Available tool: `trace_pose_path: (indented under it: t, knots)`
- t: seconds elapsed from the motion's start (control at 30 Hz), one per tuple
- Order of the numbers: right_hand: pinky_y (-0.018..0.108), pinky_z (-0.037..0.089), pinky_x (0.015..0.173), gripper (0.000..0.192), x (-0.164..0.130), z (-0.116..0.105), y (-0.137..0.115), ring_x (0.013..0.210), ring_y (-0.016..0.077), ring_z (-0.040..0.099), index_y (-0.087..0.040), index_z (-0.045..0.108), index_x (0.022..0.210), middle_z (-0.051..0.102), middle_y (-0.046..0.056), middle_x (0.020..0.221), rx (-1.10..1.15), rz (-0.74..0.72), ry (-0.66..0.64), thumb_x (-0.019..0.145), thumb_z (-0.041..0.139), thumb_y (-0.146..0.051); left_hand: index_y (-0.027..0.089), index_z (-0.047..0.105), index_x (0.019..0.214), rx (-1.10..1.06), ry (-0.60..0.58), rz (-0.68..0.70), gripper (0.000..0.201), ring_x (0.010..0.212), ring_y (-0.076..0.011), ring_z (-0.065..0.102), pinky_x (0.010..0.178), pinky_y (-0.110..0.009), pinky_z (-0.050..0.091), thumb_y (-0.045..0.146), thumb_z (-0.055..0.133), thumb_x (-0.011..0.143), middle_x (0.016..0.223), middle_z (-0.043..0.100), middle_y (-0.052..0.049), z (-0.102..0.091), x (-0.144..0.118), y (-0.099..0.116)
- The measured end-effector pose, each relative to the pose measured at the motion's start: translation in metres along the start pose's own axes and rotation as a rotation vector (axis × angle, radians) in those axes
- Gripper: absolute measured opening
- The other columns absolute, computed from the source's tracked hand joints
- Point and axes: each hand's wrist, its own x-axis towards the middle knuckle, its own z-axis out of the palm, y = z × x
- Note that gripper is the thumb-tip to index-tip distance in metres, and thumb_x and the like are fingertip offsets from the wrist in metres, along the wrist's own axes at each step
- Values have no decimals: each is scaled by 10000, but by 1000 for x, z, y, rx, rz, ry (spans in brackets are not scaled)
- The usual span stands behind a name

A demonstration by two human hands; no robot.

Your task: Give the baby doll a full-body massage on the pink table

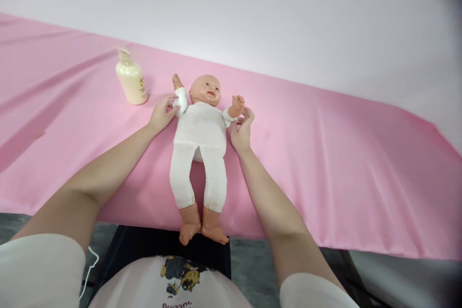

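Note:
A baby doll (200,125) with a white cloth body lies on its back, its head away from me and its bare feet at the table's front edge. My left hand (164,113) has its thumb and fingers closed around the doll's white upper arm on the left side. On the other side, my right hand (242,130) grips the doll's other arm near the forearm, the thumb below and the fingers partly hidden behind it. Both doll arms are raised beside its head.
A pump bottle (133,82) of pale yellow lotion stands upright to the left, beyond my left hand. Pink cloth (306,154) with folds covers the table. Behind it rises a white wall (252,14). A white cord (90,269) hangs below the front edge.

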Motion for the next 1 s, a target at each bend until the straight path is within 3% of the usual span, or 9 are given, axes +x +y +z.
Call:
trace_pose_path:
  t: [0.17,0.27,0.4,0.5,0.6,0.77,1.0]
  knots:
    - [348,502,1048,448,-1,0,0,1027,166,621,-310,445,1233,486,51,1414,-49,12,36,850,678,-290,230,696,1147,59,-7,18,347,694,-157,527,773,-290,457,267,696,802,727,587,31,0,3,-4]
    - [327,506,986,281,-1,-1,1,899,156,608,-301,507,1138,573,20,1198,-147,-29,54,886,627,-266,223,707,1179,71,-15,9,371,667,-149,512,747,-283,459,270,678,812,730,583,26,1,5,-10]
    - [325,489,987,85,2,-2,2,974,179,597,-285,576,1016,597,27,1093,-282,-164,1,932,560,-280,209,698,1224,123,-19,18,401,722,-164,559,778,-292,479,306,638,840,789,637,2,1,7,-16]
    - [397,486,1038,150,4,-2,4,1112,224,592,-267,580,1074,611,74,1165,-389,-224,-79,971,488,-326,186,669,1272,177,-62,31,437,847,-187,619,842,-311,496,362,568,885,977,718,-43,1,7,-17]
    - [468,499,1050,269,6,-2,7,1146,257,609,-236,559,1177,619,127,1245,-486,-191,-122,1001,406,-370,166,658,1291,203,-122,32,466,976,-213,652,914,-334,503,406,499,924,1166,735,-77,1,7,-15]
    - [540,444,1156,498,8,-2,7,1339,291,553,-236,441,1448,542,146,1487,-462,-78,-176,1015,370,-472,165,670,1292,216,-138,15,468,1068,-231,666,986,-348,494,408,473,943,1247,733,-85,0,7,-11]
    - [563,324,1261,636,12,-4,16,1415,307,520,-208,529,1452,563,133,1514,-432,-19,-225,988,380,-617,161,677,1303,219,-169,20,485,1134,-239,659,1024,-343,476,411,451,955,1266,732,-81,0,9,-14]
